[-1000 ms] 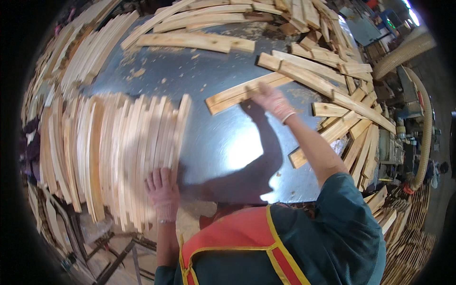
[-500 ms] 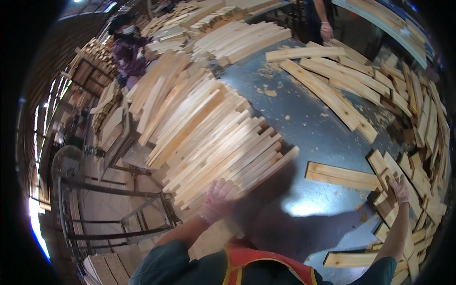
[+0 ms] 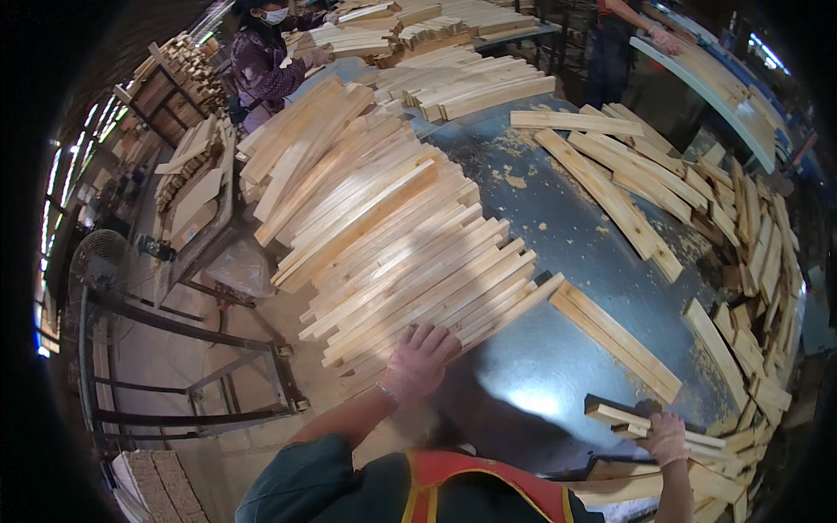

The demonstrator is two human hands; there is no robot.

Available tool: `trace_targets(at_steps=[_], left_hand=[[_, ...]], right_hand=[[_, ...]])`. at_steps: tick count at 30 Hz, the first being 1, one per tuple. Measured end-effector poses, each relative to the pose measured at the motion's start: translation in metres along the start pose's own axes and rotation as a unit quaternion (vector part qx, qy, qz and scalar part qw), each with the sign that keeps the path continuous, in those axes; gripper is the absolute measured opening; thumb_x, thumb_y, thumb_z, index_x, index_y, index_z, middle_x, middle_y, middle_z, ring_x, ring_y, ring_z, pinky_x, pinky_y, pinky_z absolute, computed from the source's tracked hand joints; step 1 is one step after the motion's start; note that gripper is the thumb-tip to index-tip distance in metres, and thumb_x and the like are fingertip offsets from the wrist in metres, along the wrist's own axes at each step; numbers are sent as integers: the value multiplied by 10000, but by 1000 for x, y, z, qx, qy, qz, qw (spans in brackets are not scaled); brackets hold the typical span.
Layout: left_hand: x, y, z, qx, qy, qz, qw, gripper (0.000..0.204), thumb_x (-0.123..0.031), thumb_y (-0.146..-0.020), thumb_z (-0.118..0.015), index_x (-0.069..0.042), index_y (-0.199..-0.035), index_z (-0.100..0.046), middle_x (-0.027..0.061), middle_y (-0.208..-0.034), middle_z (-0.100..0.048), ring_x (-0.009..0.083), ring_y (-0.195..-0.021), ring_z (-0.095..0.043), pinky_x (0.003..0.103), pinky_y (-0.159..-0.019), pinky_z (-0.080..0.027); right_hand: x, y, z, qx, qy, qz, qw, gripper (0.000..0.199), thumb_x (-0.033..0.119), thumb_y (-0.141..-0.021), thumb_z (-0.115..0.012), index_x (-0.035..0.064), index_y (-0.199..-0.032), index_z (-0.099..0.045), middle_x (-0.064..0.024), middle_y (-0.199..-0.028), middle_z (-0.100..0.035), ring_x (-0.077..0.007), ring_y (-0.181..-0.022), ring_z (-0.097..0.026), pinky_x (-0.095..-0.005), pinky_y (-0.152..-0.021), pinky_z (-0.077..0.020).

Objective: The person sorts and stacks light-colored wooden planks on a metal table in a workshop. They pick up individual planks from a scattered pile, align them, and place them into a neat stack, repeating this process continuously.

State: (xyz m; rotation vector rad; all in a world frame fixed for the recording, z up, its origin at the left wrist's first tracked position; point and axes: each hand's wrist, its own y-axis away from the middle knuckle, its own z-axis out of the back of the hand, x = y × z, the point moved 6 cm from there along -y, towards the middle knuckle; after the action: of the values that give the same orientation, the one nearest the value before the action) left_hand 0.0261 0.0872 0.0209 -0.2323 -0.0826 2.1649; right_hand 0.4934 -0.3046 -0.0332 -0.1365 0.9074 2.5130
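Resting on the near end of the plank row (image 3: 397,253), the left hand (image 3: 422,359), in a pinkish glove, lies with its fingers stretched forward, slightly bent and close together, gripping nothing. The right hand (image 3: 666,438), gloved likewise, is curled over a few narrow boards (image 3: 621,416) at the table's near right edge, the fingers partly hidden. Between the arms shows a red apron (image 3: 475,469) with yellow trim. Left of the row, on the floor, stands a dark metal frame (image 3: 192,329). Just beyond the right hand, a loose plank (image 3: 615,338) lies slantwise on the dark metal table (image 3: 558,235), its far end close to the row. The row slopes across the table's left side, its pieces packed side by side. Along the right edge spreads an untidy heap of boards (image 3: 763,235), with sawdust (image 3: 514,181) scattered farther in. At the far left, a masked co-worker (image 3: 261,65) in a purple patterned top stands by more stacked planks (image 3: 488,83); at the far right, another person's gloved hand (image 3: 667,40) is over a pale-edged table (image 3: 711,100).
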Motion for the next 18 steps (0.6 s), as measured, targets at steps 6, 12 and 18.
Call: trace_targets(at_steps=[6, 12, 18], left_hand=[[20, 22, -28, 21, 58, 0, 998, 694, -366, -848, -767, -158, -1485, -589, 132, -1524, -548, 390, -1495, -425, 595, -1258, -299], [93, 103, -21, -62, 32, 170, 983, 813, -518, -875, -755, -125, -1547, -523, 154, -1587, -480, 410, -1517, -392, 578, -1265, -292], [238, 203, -19, -163, -7, 439, 884, 941, -597, -877, -763, -140, -1634, -441, 131, -1657, -446, 361, -1527, -401, 528, -1213, -382]], right_hand=[[39, 32, 171, -221, -112, 27, 968, 541, 459, -778, -865, 98, -1138, -683, -193, -1052, -692, -402, -1002, -690, -533, -817, -558], [142, 4, 297, -224, -208, -65, 950, 490, 391, -869, -771, -4, -1116, -621, -265, -1028, -726, -431, -929, -708, -530, -822, -556], [191, -138, 152, -106, -682, -66, 721, 508, 482, -917, -764, 24, -1127, -698, -104, -987, -726, -219, -791, -677, -400, -740, -583]])
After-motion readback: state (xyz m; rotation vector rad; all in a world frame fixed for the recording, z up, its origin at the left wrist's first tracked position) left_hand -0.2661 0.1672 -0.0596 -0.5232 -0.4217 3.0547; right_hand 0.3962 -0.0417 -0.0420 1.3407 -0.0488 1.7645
